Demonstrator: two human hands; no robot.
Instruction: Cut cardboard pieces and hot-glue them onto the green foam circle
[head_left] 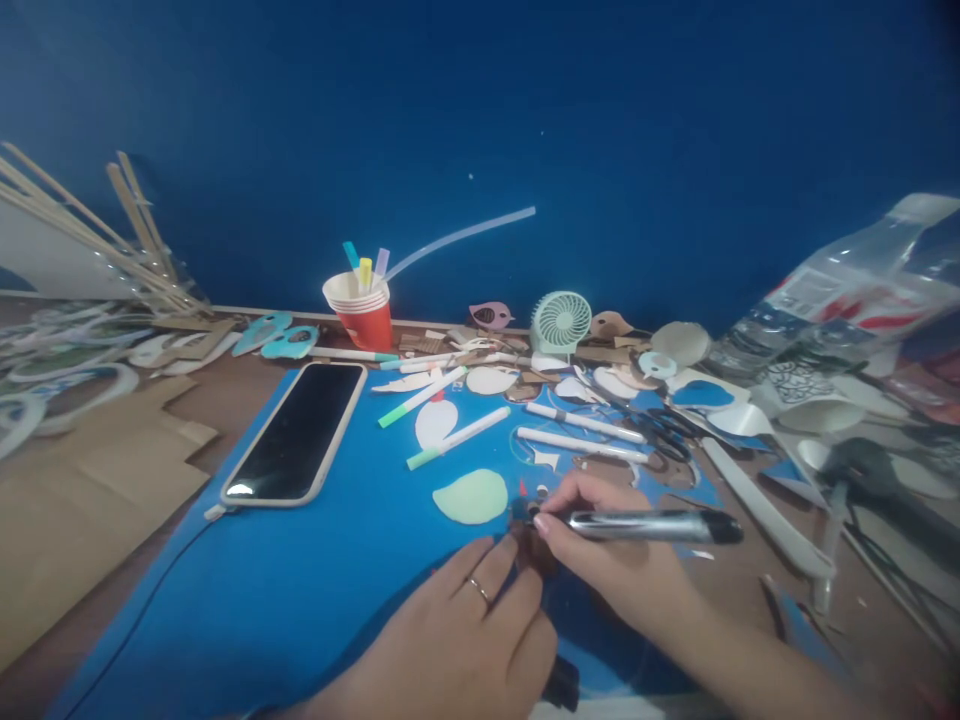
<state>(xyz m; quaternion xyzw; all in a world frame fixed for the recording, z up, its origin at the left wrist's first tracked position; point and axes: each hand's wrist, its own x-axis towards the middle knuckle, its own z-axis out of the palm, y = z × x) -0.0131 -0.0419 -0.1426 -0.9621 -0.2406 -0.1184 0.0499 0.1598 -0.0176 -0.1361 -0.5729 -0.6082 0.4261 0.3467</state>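
My right hand [600, 520] is closed around a silver and black marker [637, 525], whose tip end points left, just above my left fingertips. A ring shows on my left hand [480, 620], which lies palm down on the blue mat [247, 600] with its fingers stretched forward. Something small and dark sits at the marker's tip, mostly hidden by my fingers. Just beyond my hands lies a pale green leaf-shaped cutout [472, 497]. White pens with green ends [459, 438] and a white oval cutout [436, 425] rest further back.
A phone [300, 435] with a cable lies at the left, near brown cardboard [97, 500]. Behind stand a red cup [366, 325] with pens and a small green fan [561, 322]. Scissors [667, 432], a glue gun [892, 490] and plastic bottles [847, 290] are at the right.
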